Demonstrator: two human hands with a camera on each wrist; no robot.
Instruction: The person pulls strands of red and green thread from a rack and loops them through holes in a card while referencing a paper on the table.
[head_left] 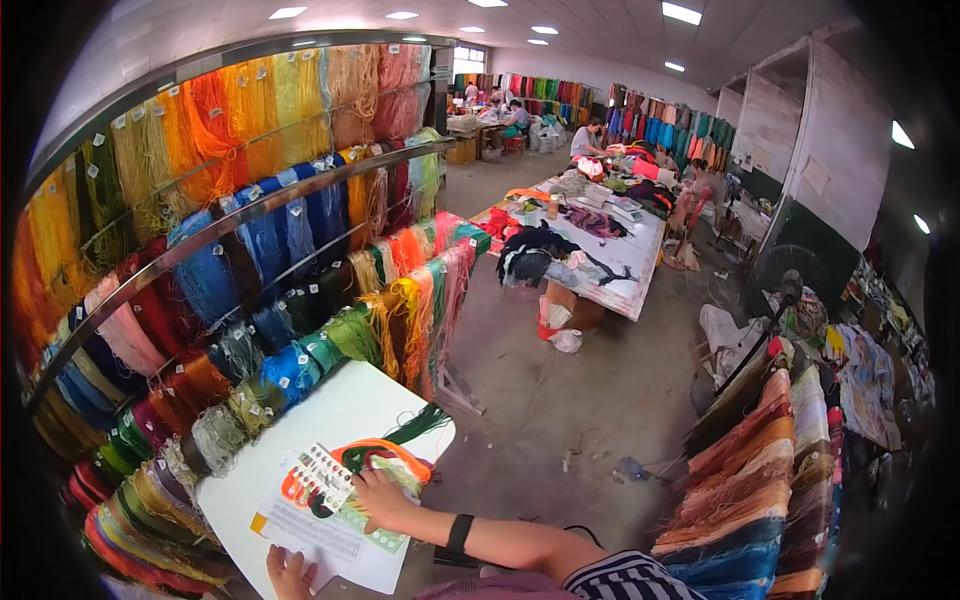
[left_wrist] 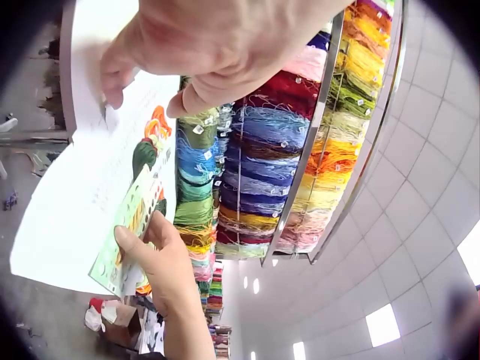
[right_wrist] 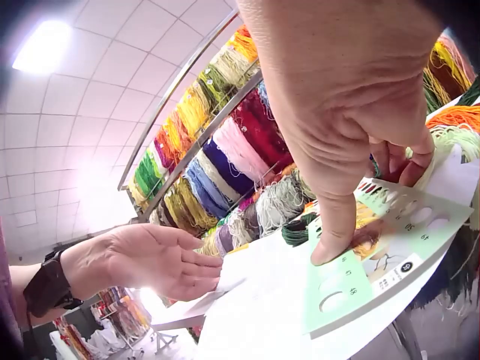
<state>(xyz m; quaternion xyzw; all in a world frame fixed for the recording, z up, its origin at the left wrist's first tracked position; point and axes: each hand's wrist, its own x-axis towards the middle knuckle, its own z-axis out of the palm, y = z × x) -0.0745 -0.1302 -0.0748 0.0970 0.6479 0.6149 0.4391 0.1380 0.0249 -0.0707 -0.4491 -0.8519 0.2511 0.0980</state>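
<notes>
The right hand (head_left: 385, 500) grips a pale green card (right_wrist: 341, 300), its thumb pressed on the printed face and its fingers bent at the edge with the row of holes. Short lengths of thread show at that row, and larger round cutouts run along other parts of the card. The left hand (head_left: 290, 572) holds nothing that can be seen; it is relaxed, at the near left edge of the papers, its fingers apart from the card.

The card lies over a printed sheet (head_left: 312, 533) on the near white table (head_left: 350, 395). Just beside the card, on its left, are loops of orange thread (head_left: 292, 487); another orange strand (head_left: 405, 455) curves past the far side of the right hand. A dark green hank (head_left: 418, 425) reaches towards the table's far right corner.

Along the left stands a metal rack (head_left: 215, 228) hung with tagged hanks in yellow, orange, blue, red and green. More hanks, in salmon, brown and blue, hang at the near right (head_left: 735, 470). Farther off, a long table (head_left: 625, 290) carries heaps of coloured material, with people beside it. Other people sit at the far left end of the room, near more hanging thread.
</notes>
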